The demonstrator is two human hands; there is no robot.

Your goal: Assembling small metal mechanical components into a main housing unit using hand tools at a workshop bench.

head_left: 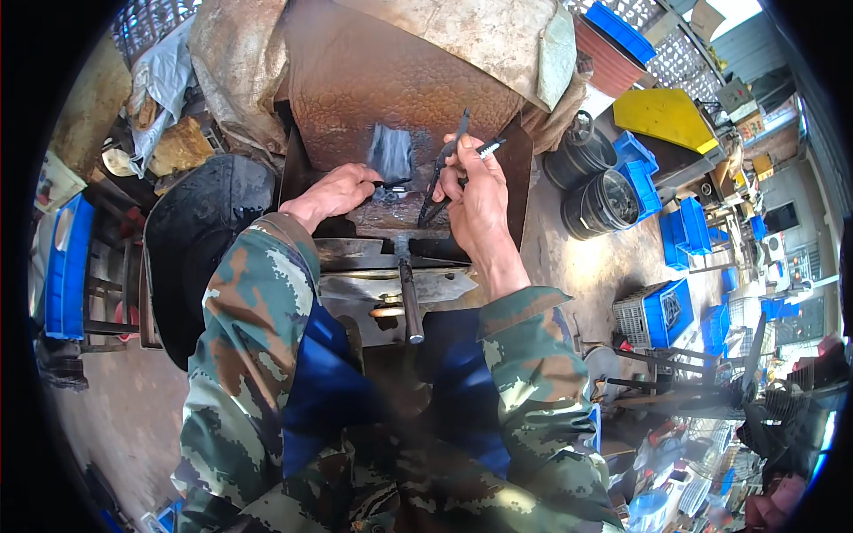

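Right hand (pixel 480 200) grips dark slender tool (pixel 438 169); left hand (pixel 342 189) bunched, grip unclear. Metal rod (pixel 410 302) juts between wrists; black buckets (pixel 582 211), blue crates (pixel 696 226) rightward.

A slim dark piece (pixel 439 167) slants in the right hand (pixel 478 191).

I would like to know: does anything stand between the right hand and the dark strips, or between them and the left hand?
The right hand holds the dark strips, with nothing visible between. Toward the left hand, a small dark piece shows, below the grey pile.
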